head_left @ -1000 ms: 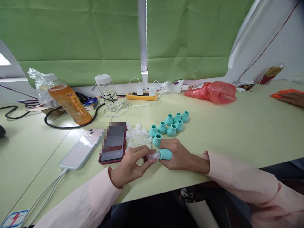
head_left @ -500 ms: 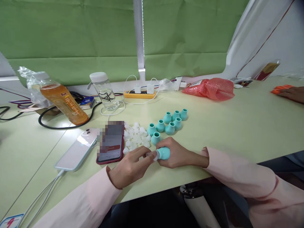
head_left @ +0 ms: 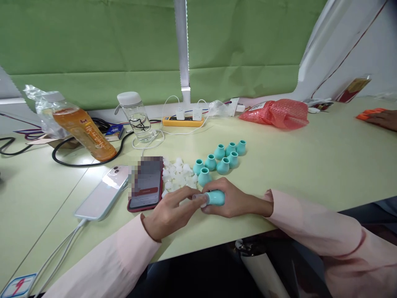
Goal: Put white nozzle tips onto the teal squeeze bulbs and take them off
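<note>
My right hand is wrapped round a small turquoise vase-shaped piece, tipped on its side with its neck toward the left. At that neck, the fingers of my left hand pinch a translucent white plug, partly hidden by the fingertips. How deep the plug sits in the neck I cannot tell. Just beyond my hands, several more turquoise pieces stand upright with their openings upward. A pile of loose white plugs lies to their left.
Left of the pile lie a red-cased phone and a white phone on a cable. Behind stand an orange drink bottle, a clear water bottle, a yellow power strip and a red bubble-wrap bag. Another person's hand rests far right.
My left fingers have shifted slightly right along the plug, closer to the turquoise piece's neck. Both hands keep their hold. The view has moved a little.
</note>
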`<state>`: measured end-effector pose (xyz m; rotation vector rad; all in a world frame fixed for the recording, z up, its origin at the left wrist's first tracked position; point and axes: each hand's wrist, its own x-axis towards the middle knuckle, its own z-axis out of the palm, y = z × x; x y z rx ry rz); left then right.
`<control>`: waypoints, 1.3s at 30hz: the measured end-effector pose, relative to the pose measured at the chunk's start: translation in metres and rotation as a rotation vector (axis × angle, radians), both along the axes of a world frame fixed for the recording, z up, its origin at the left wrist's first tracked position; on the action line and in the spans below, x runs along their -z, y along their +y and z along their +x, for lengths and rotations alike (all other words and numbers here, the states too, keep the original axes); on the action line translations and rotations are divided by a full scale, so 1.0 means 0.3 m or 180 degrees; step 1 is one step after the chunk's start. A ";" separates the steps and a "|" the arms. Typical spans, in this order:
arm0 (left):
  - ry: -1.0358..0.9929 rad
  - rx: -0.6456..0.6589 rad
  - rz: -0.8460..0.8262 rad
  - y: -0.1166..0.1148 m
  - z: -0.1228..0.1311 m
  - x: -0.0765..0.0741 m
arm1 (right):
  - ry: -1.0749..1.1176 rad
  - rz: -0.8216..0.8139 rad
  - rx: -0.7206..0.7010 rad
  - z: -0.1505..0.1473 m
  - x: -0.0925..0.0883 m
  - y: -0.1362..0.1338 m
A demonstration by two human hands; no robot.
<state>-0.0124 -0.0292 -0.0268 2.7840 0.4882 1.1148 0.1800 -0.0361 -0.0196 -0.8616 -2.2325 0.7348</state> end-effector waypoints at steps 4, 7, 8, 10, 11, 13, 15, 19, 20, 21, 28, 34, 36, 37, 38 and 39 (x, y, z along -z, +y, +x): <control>-0.0637 -0.0524 -0.0107 0.018 -0.008 -0.060 | 0.0368 0.0369 0.0174 0.008 -0.012 -0.010; -0.0344 -0.0688 -0.0273 0.034 -0.023 -0.089 | 0.0360 0.0640 0.0359 0.016 -0.024 -0.021; -0.0055 -0.0677 -0.0351 0.038 -0.027 -0.093 | 0.0340 0.0724 0.0380 0.018 -0.025 -0.024; 0.0573 -0.0603 -0.0511 0.044 -0.029 -0.095 | 0.0283 0.0848 0.0360 0.021 -0.024 -0.030; 0.0818 -0.0577 -0.0560 0.046 -0.030 -0.095 | 0.0259 0.0891 0.0343 0.023 -0.020 -0.032; 0.1061 -0.0686 -0.0534 0.055 -0.032 -0.096 | 0.0277 0.0996 0.0373 0.025 -0.011 -0.034; 0.1141 -0.1032 -0.0361 0.070 -0.042 -0.103 | 0.0389 0.1191 0.0476 0.025 0.001 -0.034; 0.1466 -0.1467 -0.0125 0.106 -0.077 -0.125 | 0.0514 0.1607 0.0676 0.023 0.019 -0.030; 0.1557 -0.1440 -0.0166 0.112 -0.084 -0.129 | 0.0489 0.1652 0.0694 0.022 0.020 -0.030; 0.1649 -0.1388 -0.0240 0.116 -0.088 -0.131 | 0.0439 0.1655 0.0693 0.021 0.020 -0.030; 0.1836 -0.1638 -0.0334 0.126 -0.111 -0.141 | 0.0124 0.1570 0.0530 0.020 0.017 -0.028; 0.2009 -0.1675 -0.0331 0.135 -0.114 -0.125 | 0.0172 0.1580 0.0420 0.018 0.024 -0.022; 0.2091 -0.1691 -0.0282 0.134 -0.106 -0.115 | 0.0220 0.1619 0.0416 0.018 0.025 -0.020; 0.2122 -0.1689 -0.0267 0.132 -0.101 -0.111 | 0.0237 0.1646 0.0424 0.018 0.026 -0.020; 0.2144 -0.1689 -0.0259 0.130 -0.097 -0.110 | 0.0246 0.1667 0.0433 0.018 0.026 -0.020; 0.2152 -0.1693 -0.0256 0.127 -0.094 -0.109 | 0.0245 0.1677 0.0442 0.018 0.026 -0.020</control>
